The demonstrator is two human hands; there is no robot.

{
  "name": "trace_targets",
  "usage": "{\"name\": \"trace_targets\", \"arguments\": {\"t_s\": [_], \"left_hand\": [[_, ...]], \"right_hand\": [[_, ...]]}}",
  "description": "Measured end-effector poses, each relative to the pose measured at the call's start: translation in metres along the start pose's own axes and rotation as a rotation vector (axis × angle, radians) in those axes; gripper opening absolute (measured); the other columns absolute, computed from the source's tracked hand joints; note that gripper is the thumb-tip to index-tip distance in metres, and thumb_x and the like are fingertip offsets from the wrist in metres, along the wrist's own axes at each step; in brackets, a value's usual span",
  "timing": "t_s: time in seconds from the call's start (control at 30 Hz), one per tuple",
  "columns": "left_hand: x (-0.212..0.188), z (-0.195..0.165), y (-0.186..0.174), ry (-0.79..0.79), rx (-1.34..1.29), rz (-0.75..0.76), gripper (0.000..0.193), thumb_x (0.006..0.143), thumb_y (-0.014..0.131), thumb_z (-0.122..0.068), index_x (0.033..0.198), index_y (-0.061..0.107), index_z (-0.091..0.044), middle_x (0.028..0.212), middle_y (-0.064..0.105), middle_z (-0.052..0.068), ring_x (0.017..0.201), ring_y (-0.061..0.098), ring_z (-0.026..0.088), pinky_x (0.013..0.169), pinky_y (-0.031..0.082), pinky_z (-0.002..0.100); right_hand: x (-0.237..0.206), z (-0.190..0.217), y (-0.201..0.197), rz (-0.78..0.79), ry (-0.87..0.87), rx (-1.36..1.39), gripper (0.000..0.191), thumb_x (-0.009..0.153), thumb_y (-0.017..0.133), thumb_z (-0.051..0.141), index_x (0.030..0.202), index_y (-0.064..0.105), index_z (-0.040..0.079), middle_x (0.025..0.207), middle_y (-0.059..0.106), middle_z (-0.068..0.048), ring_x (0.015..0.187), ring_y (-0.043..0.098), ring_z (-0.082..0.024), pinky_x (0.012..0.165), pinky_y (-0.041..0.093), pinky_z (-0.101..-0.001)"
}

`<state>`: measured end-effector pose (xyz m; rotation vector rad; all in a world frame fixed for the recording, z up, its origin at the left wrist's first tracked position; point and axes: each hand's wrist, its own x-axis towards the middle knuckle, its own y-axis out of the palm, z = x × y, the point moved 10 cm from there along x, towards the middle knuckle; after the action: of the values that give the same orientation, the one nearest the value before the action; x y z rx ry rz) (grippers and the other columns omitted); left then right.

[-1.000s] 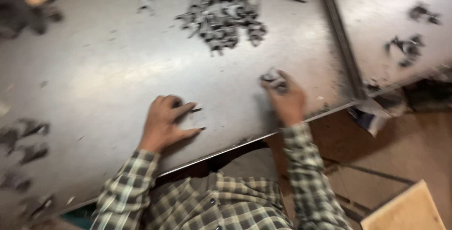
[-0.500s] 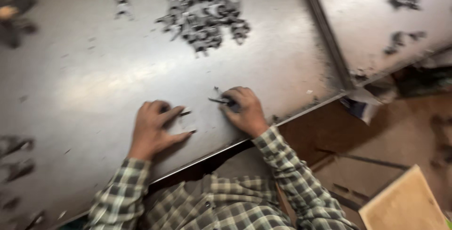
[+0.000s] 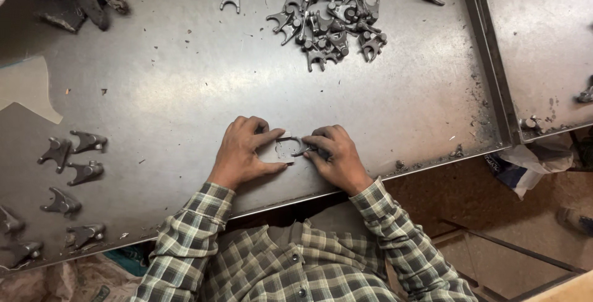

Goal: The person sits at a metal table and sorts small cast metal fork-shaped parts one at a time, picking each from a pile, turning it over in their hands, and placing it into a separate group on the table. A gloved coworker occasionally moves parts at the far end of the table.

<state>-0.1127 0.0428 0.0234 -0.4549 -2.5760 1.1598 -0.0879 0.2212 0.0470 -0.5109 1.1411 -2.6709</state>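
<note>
1. Far left of the scuffed steel table [image 3: 154, 79]: about eight dark, rough-cast fork-shaped parts [image 3: 74, 172], spread out.
2. Left hand [image 3: 244, 151] and right hand [image 3: 333, 157] both pinch one curved metal fork piece [image 3: 290, 146] near the front edge.
3. Behind, a tangled pile [image 3: 327, 15], too many to count.

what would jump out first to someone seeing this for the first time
The two hands at the near edge of the grey metal table draw the eye: the left hand and right hand together hold one small forked metal part flat on the surface. Next comes the heap of similar dark fork-shaped parts at the far middle of the table. A sorted row of the same parts lies spread along the left side.
</note>
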Motion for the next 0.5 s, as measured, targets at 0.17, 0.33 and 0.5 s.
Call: {"name": "trace_targets", "arguments": {"t_s": [0.17, 0.33, 0.5], "left_hand": [[0.001, 0.001, 0.002, 0.012, 0.010, 0.002, 0.065, 0.057, 0.092, -0.047, 0.116, 0.079, -0.025, 0.108, 0.062, 0.001, 0.103, 0.053, 0.024, 0.097, 0.048, 0.042], [0.000, 0.003, 0.005, -0.011, 0.018, 0.033, 0.067, 0.056, 0.092, -0.049, 0.119, 0.079, -0.027, 0.108, 0.062, 0.001, 0.103, 0.053, 0.024, 0.098, 0.048, 0.042], [-0.002, 0.001, 0.005, 0.000, 0.012, 0.033, 0.068, 0.055, 0.093, -0.050, 0.117, 0.079, -0.027, 0.108, 0.062, 0.001, 0.104, 0.053, 0.024, 0.100, 0.047, 0.043]], "right_hand": [[0.006, 0.010, 0.004, 0.034, -0.018, 0.013, 0.029, 0.080, 0.083, 0.011, 0.109, 0.077, 0.008, 0.103, 0.070, -0.010, 0.096, 0.065, -0.028, 0.080, 0.056, -0.0386], [0.007, 0.011, 0.008, 0.056, 0.009, 0.027, 0.029, 0.081, 0.082, 0.010, 0.109, 0.077, 0.007, 0.103, 0.072, -0.010, 0.091, 0.069, -0.027, 0.078, 0.057, -0.0376], [-0.014, -0.032, -0.016, 0.182, 0.130, 0.071, 0.021, 0.087, 0.078, 0.011, 0.107, 0.076, 0.006, 0.108, 0.073, -0.008, 0.088, 0.075, -0.022, 0.076, 0.063, -0.0326]]}}
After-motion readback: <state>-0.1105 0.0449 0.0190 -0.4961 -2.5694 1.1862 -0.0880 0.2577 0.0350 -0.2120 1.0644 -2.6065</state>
